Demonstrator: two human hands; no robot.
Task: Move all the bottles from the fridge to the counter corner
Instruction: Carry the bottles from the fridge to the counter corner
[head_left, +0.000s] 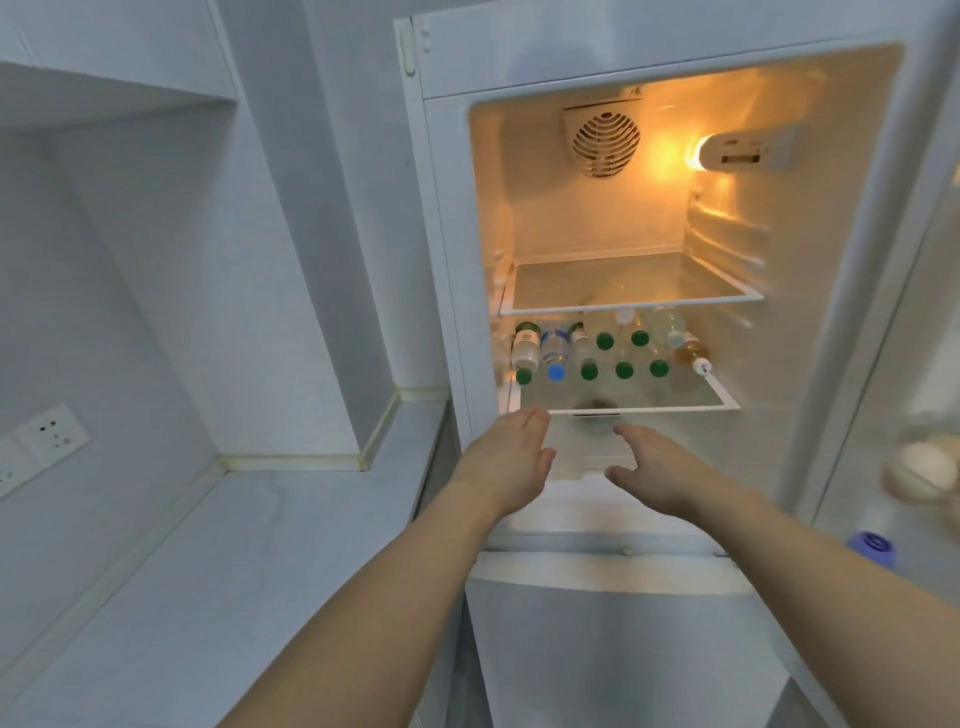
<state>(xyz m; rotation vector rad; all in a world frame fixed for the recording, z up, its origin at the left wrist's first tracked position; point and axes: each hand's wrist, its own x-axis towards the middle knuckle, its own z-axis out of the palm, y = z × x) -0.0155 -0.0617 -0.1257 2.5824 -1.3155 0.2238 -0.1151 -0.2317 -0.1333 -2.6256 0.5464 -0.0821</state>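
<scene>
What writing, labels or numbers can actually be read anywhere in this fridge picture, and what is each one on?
None can be read.
Label on the leftmost bottle: printed white patch, too blurred.
Label on the blue-capped bottle: too blurred.
White cap of the amber bottle: dark marks, too small.
Lamp housing: dark printed strip, illegible.
Strip above the fan vent: faint marks, illegible.

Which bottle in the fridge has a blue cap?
The blue-capped bottle, second from left in the front row on the lower shelf; its front-row neighbours have green caps.
</scene>
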